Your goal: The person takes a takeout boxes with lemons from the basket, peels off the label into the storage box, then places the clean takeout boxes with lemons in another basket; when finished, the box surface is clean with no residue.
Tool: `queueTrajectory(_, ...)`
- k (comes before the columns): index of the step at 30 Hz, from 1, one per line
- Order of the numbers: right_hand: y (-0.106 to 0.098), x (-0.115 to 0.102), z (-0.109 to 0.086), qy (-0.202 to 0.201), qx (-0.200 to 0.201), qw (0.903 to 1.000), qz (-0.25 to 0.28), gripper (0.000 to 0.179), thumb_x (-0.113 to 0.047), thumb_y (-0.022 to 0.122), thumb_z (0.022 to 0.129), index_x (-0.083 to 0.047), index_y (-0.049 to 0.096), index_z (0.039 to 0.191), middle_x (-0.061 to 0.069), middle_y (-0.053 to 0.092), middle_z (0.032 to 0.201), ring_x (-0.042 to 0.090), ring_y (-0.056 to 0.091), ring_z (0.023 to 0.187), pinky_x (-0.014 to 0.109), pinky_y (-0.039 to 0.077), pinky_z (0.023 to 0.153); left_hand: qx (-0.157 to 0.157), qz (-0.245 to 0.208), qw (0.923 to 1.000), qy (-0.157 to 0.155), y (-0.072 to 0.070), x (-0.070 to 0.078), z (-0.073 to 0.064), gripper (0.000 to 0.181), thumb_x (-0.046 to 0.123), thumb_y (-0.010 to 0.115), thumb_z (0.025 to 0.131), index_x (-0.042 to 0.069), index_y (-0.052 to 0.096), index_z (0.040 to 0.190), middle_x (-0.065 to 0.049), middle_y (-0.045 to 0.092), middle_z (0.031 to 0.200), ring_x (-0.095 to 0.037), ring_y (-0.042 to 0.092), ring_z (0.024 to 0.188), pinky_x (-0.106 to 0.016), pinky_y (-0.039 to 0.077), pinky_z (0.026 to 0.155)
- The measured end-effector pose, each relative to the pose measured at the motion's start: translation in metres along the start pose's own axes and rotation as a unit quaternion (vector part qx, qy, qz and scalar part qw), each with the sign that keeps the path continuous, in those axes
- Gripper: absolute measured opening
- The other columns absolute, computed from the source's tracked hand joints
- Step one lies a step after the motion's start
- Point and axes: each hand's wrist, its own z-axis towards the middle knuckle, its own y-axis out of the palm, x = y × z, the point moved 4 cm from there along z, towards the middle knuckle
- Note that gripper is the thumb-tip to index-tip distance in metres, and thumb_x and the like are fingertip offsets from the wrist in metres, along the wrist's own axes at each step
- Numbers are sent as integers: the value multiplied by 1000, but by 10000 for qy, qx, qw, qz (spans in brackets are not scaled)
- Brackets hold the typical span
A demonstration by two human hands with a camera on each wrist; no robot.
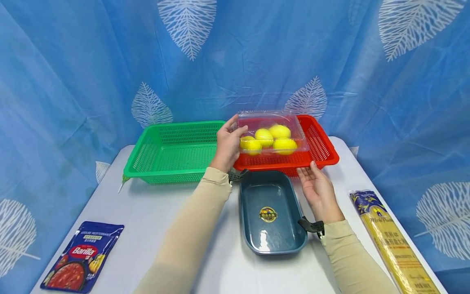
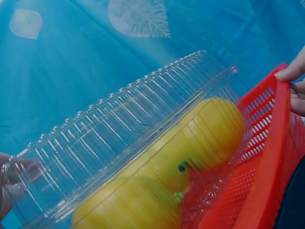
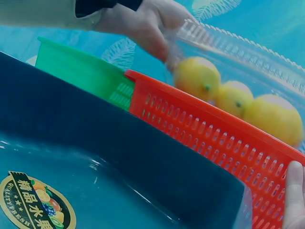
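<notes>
My left hand [image 1: 228,145] grips the left end of a clear plastic clamshell box [image 1: 269,116], with the thumb and fingers on its side. Several yellow, lemon-like fruits [image 1: 280,146] with green stem ends show through the plastic. The box is tilted over the red slotted basket [image 1: 323,153]; whether its underside rests on the basket cannot be told. At the basket's front right, my right hand [image 1: 318,190] holds the rim, one fingertip over the edge [image 2: 282,74] and other fingers against the outer wall [image 3: 293,191].
A dark blue tray [image 1: 269,196] with a fruit label stands between my forearms. To the left is a green basket [image 1: 176,155], with a green stem end poking out by its left corner. A Barilla sauce pouch [image 1: 82,257] lies front left, a spaghetti pack [image 1: 393,241] on the right.
</notes>
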Motion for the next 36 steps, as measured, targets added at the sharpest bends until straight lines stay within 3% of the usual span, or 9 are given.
queueTrajectory(6,-1,1,0,23,76,10000,-37,67,-11,73,99,-15,37,155,9,53,142,21,53,130,34,52,101,77,96,9999,23,8,-20,7,56,2,75,97,9,60,150,-13,53,148,-29,60,122,-38,56,98)
queueTrajectory(10,-1,1,0,4,83,9999,-67,72,-11,71,100,-15,33,160,9,50,145,20,57,121,34,52,101,109,336,9994,46,11,-31,11,54,1,73,98,9,61,149,-13,52,153,-26,53,134,-35,56,96)
queueTrajectory(15,1,2,1,12,136,9998,-110,62,-10,66,104,-13,36,158,9,52,138,20,61,110,34,53,100,146,629,9979,56,15,-43,13,54,-2,71,98,4,59,150,-14,52,154,-28,48,142,-33,56,96)
queueTrajectory(18,1,3,1,43,150,9998,-104,58,-10,64,104,-13,37,156,9,53,135,20,61,108,33,53,100,212,929,9955,6,16,-48,14,54,-1,71,98,4,58,150,-14,54,153,-29,49,141,-35,55,98)
queueTrajectory(25,1,1,1,21,49,10000,-57,71,-10,68,102,-12,30,162,9,52,135,20,60,106,33,53,100,363,1463,9883,-227,18,-50,15,54,3,73,99,7,59,151,-11,55,152,-28,50,140,-37,54,100)
queueTrajectory(29,1,0,1,-26,32,9999,-101,72,-11,69,102,-12,29,162,9,50,141,20,58,114,32,52,101,388,1774,9827,-370,19,-50,13,52,7,73,100,9,59,150,-12,56,151,-30,51,137,-38,53,101)
queueTrajectory(33,0,0,0,-105,12,9998,-190,77,-13,70,101,-13,28,165,9,42,154,20,53,124,33,52,101,298,2028,9773,-528,20,-53,12,51,11,72,102,11,58,151,-13,56,148,-30,54,129,-39,55,100)
queueTrajectory(36,-1,0,-1,-114,26,9998,-184,78,-13,72,100,-13,28,165,9,39,159,21,55,123,33,53,100,69,2249,9722,-654,22,-56,13,52,13,69,104,12,53,153,-14,54,147,-30,55,125,-39,55,99)
